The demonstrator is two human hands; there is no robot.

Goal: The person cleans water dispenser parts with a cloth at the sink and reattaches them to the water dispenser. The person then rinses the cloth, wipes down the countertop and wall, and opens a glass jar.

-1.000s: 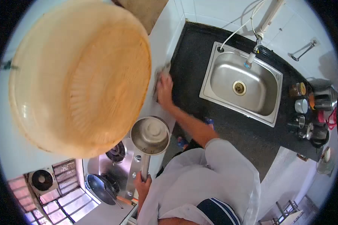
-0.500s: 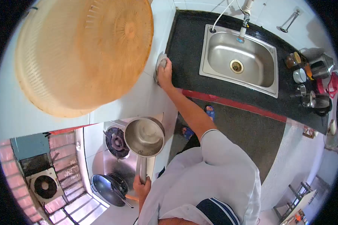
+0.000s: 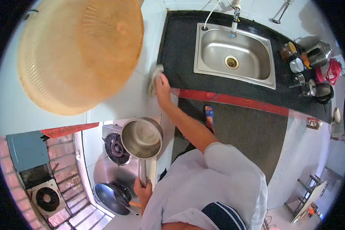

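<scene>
Crumpled greyish cloth [image 3: 152, 86] lies bunched under the fingers of the right hand [image 3: 163, 87], which grasps it at the front left corner of the black table [image 3: 176, 57]; the cloth is partly blurred, and whether it presses on the white tiles beside that corner cannot be told. The left hand [image 3: 143, 190], well apart from the cloth, is clenched round the long straight handle of a round, dull-silver metal saucepan [image 3: 140, 138]. Its bowl lies beyond that hand, between it and the cloth, with the open mouth turned up and the inside in view. In the view from above, the bowl overlaps the front edge of a shiny steel stove [image 3: 127, 173]. A dark, round wok [image 3: 109, 195] with a wooden handle sits over the stove's nearer burner. A large cream and orange-tan plastic basket [image 3: 84, 57] fills the upper left. Set into the table is a rectangular stainless-steel sink [image 3: 253, 63], and near the table's right edge stand a white mug [image 3: 296, 65] and a glass jar with a yellowish lid [image 3: 286, 51].
</scene>
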